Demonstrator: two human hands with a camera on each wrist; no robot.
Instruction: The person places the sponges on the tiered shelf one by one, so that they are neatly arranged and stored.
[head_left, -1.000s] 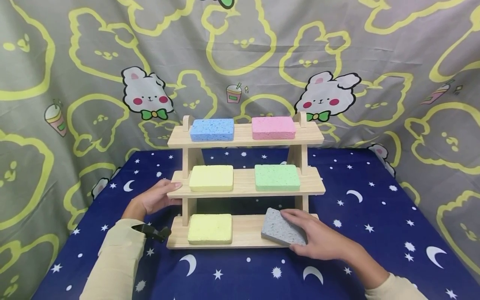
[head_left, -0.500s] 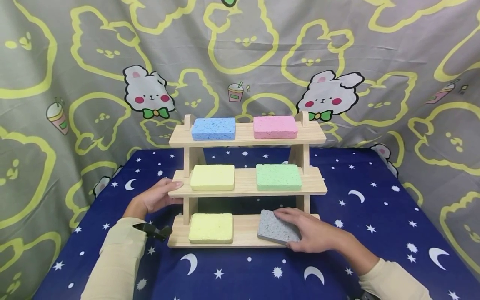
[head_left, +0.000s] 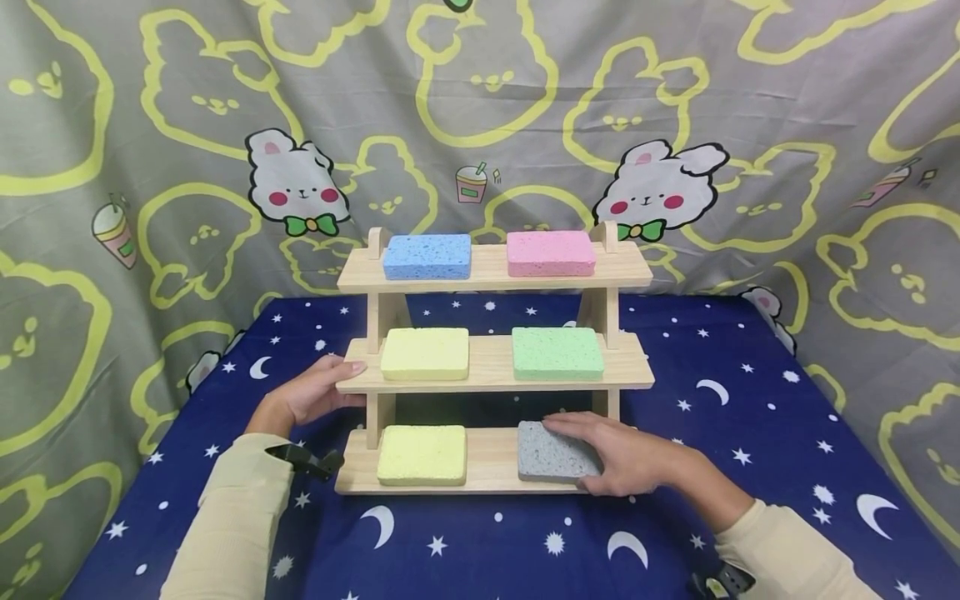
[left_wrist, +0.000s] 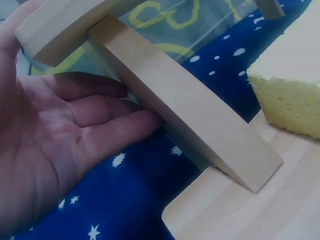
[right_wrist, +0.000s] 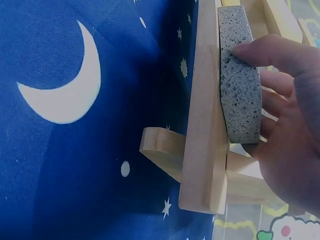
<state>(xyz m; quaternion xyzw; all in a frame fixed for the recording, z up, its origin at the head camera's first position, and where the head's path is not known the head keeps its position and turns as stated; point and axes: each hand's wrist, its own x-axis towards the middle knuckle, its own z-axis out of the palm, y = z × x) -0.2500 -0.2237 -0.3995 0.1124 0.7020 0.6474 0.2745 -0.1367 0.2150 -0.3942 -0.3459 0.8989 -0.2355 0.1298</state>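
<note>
A three-tier wooden shelf [head_left: 491,364] stands on the table with two sponges on each tier. On the bottom tier, my right hand [head_left: 636,454] holds a grey sponge [head_left: 553,454] at its right end. The right wrist view shows my thumb on the front face of that grey sponge [right_wrist: 237,95], fingers behind it. At the left end of the middle tier, my left hand [head_left: 318,393] grips the board, thumb on top and fingers underneath. In the left wrist view those fingers [left_wrist: 120,127] reach the side post [left_wrist: 185,100].
Left of the grey sponge sits a yellow sponge [head_left: 422,455]. Above are another yellow sponge [head_left: 424,353] and a green sponge [head_left: 557,353]. The top tier bears a blue sponge [head_left: 427,256] and a pink sponge [head_left: 551,253]. A patterned curtain [head_left: 525,108] hangs behind the blue tablecloth [head_left: 465,558].
My right hand has shifted the grey sponge slightly left and turned it from slanted to nearly square with the shelf's front edge. My left hand has kept its grip on the middle tier.
</note>
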